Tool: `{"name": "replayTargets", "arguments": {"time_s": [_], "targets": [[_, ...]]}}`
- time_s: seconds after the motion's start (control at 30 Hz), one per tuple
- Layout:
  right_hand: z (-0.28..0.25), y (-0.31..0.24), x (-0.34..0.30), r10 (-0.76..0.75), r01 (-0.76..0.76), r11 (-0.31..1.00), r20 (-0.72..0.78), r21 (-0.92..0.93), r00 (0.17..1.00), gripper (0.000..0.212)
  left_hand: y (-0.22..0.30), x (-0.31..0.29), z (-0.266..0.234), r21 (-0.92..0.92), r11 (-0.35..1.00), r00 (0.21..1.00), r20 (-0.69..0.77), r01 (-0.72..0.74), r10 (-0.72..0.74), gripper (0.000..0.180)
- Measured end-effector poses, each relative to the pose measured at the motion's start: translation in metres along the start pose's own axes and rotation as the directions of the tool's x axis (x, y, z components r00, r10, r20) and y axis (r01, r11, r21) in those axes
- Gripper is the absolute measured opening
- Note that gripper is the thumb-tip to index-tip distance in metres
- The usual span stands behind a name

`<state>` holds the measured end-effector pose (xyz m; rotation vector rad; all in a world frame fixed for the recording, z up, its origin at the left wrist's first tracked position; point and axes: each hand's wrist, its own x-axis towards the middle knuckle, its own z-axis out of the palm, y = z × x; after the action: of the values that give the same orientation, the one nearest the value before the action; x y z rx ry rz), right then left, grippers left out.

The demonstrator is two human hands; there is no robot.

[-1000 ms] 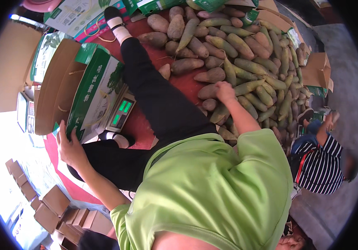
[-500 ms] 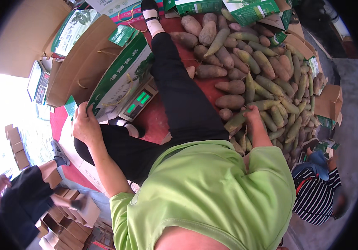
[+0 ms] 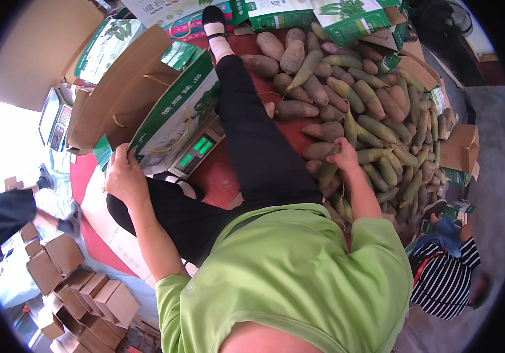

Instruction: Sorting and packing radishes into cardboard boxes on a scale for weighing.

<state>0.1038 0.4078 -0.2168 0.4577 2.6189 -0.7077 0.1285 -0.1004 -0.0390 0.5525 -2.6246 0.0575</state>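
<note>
My left hand (image 3: 127, 177) is closed on the near corner of an open green-and-white carton (image 3: 170, 117), its fingers over the edge. The carton has cord handles and rests at a digital scale (image 3: 196, 154) with a lit green display. On my other side lies a big heap of long radishes (image 3: 376, 126), some green, some reddish brown. My right hand (image 3: 345, 155) is at the heap's near left edge, its fingers closed about the right end of a reddish-brown radish (image 3: 320, 151). That radish still lies among the others.
My outstretched leg (image 3: 252, 123) lies between carton and heap on a red mat (image 3: 220, 182). Another scale (image 3: 55, 120) stands at the left. More cartons (image 3: 282, 13) line the far side. Small brown boxes (image 3: 96, 297) stand at lower left, near a walking person (image 3: 5, 217); another person (image 3: 446, 276) is at the right.
My right hand has shifted slightly left and away from me, from a green radish to the reddish-brown one. My left hand stays on the carton. The person at left has moved farther left.
</note>
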Motion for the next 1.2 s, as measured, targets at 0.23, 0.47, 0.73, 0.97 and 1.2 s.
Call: {"name": "replayTargets", "arguments": {"time_s": [0.23, 0.47, 0.73, 0.97, 1.2], "targets": [[-0.100, -0.138, 0.012, -0.481, 0.580, 0.808, -0.457, 0.100, 0.749, 0.054, 0.001, 0.002, -0.003, 0.002, 1.000, 1.000, 0.030, 0.005, -0.005, 0.010], [-0.169, -0.312, -0.021, -0.589, 0.882, 0.407, -0.670, 0.238, 0.452, 0.045, 0.001, 0.002, -0.004, 0.020, 1.000, 0.999, 0.039, 0.009, -0.010, 0.009], [-0.064, -0.448, -0.031, -0.794, 0.911, 0.204, -0.484, 0.358, 0.368, 0.049, -0.006, 0.000, 0.002, 0.030, 0.999, 0.996, 0.074, 0.041, -0.043, 0.013], [0.027, -0.502, -0.045, -0.842, 0.796, 0.515, -0.013, -0.319, 0.540, 0.040, -0.001, 0.001, 0.000, 0.058, 0.997, 0.994, 0.103, 0.042, -0.048, 0.014], [0.018, -0.473, -0.042, -0.864, 0.865, 0.502, -0.070, -0.029, 0.499, 0.028, -0.002, 0.003, 0.001, 0.056, 0.998, 0.993, 0.115, 0.032, -0.038, 0.015]]}}
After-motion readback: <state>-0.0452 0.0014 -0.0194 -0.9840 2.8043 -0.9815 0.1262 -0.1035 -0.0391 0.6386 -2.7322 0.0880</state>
